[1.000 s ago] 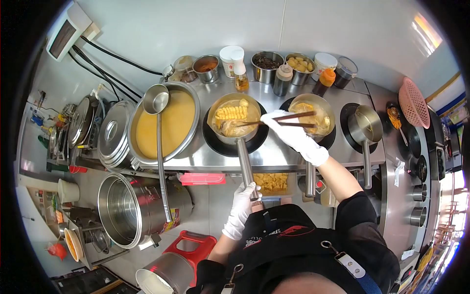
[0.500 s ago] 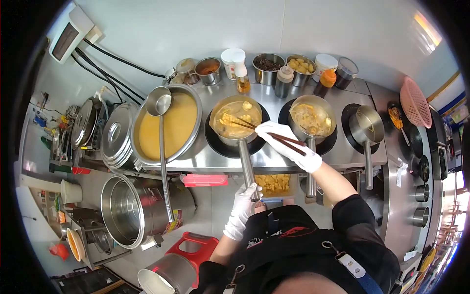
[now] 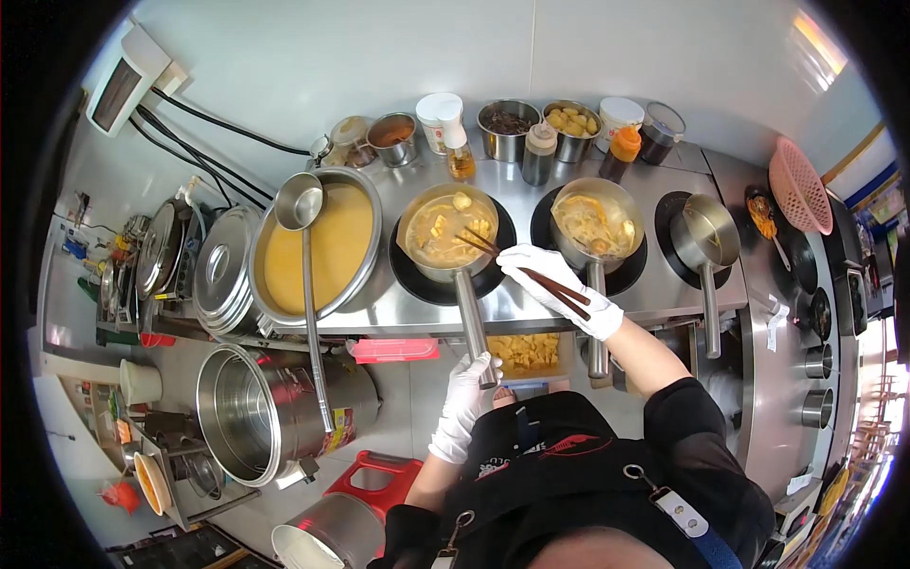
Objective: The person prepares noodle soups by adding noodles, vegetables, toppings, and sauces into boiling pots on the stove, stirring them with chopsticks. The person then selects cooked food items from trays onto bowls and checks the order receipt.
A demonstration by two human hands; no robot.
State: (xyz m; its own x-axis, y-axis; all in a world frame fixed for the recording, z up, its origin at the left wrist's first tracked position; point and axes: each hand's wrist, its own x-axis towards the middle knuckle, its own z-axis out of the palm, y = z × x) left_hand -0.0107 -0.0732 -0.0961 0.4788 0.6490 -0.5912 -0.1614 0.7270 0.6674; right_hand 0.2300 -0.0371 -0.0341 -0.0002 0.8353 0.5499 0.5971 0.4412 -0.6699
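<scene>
My gloved left hand (image 3: 462, 403) is closed around the handle end of a steel saucepan (image 3: 413, 254) on the left burner. In that pan, broth surrounds yellow food pieces (image 3: 439, 228). Dark wooden chopsticks (image 3: 552, 286) are gripped by my gloved right hand (image 3: 559, 284), their tips over the broth at the pan's right side. A second saucepan (image 3: 597, 190) with soup, noodle-like strips and pieces stands on the middle burner, just beyond my right hand. Farther right is a third saucepan (image 3: 704, 233) holding a little clear liquid.
At left, a ladle (image 3: 300, 201) rests across a large basin of yellow broth (image 3: 322, 256). Squeeze bottles (image 3: 539, 154) and ingredient pots (image 3: 571, 133) line the wall. Below the counter stand a tall steel pot (image 3: 275, 417) and a red stool (image 3: 370, 469). A pink basket (image 3: 799, 186) is at right.
The yellow clump near the chopstick tips now lies lower and looser in the broth. Both hands keep their grips, and the whole view has shifted slightly.
</scene>
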